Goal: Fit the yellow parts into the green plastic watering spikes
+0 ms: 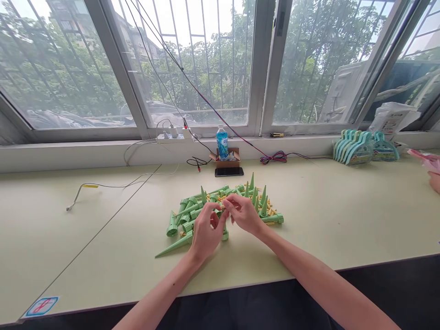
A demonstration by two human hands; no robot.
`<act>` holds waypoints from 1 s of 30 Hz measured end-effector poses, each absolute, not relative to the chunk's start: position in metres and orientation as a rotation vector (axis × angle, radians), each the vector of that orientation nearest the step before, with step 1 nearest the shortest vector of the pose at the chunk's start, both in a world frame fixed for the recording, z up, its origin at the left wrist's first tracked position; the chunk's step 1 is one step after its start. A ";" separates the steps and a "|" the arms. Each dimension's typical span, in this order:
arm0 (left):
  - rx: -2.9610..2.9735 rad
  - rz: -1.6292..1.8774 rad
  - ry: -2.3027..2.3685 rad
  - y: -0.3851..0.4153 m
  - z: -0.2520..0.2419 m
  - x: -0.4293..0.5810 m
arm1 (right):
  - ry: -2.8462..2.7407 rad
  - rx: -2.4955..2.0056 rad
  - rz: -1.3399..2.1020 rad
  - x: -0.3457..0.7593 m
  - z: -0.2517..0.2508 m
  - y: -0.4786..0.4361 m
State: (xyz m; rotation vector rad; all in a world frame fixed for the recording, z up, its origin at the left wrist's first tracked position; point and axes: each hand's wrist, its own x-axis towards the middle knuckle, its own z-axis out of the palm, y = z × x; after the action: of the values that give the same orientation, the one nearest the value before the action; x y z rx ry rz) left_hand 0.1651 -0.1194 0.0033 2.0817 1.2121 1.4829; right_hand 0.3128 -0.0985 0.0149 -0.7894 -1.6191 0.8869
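My left hand and right hand pinch a yellow piece over green spikes on the counter. At twelve o'clock stands a blue-labelled bottle, writing unreadable, by a cardboard box.

Brightly, evenly lit by daylight from the windows ahead, sky blown out white, only faint soft shadows under left hand and right hand on the table. Sharp at centre, bowed and stretched toward the edges.

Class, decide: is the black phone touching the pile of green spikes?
Apart: the head view shows bare table between the phone and the green spikes.
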 end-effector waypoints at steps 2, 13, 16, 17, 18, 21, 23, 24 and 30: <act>2.067 1.430 1.237 -0.120 0.004 0.166 | -1.604 -0.797 0.895 0.313 0.014 -0.098; 2.062 1.408 1.297 -0.117 0.001 0.163 | -1.513 -0.845 0.789 0.313 0.014 -0.095; 2.031 1.442 1.295 -0.117 0.003 0.162 | -1.489 -0.862 0.763 0.314 0.016 -0.096; 2.020 1.459 1.286 -0.116 0.003 0.162 | -1.485 -0.863 0.757 0.314 0.016 -0.096; 2.012 1.478 1.275 -0.116 0.004 0.162 | -1.480 -0.863 0.752 0.315 0.016 -0.096; 1.998 1.515 1.248 -0.115 0.005 0.162 | -1.470 -0.870 0.740 0.315 0.016 -0.097; 1.997 1.507 1.247 -0.115 0.004 0.162 | -1.468 -0.881 0.735 0.315 0.016 -0.096; 1.999 1.497 1.246 -0.115 0.004 0.162 | -1.468 -0.887 0.733 0.315 0.016 -0.096; 2.036 1.472 1.267 -0.114 0.003 0.163 | -1.469 -0.910 0.722 0.316 0.015 -0.095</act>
State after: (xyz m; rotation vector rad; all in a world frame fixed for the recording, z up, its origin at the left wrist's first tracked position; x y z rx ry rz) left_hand 0.1631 -0.1142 0.0033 2.0357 1.2670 1.4721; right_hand 0.3157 -0.0949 0.0146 -0.9100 -1.4686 0.7220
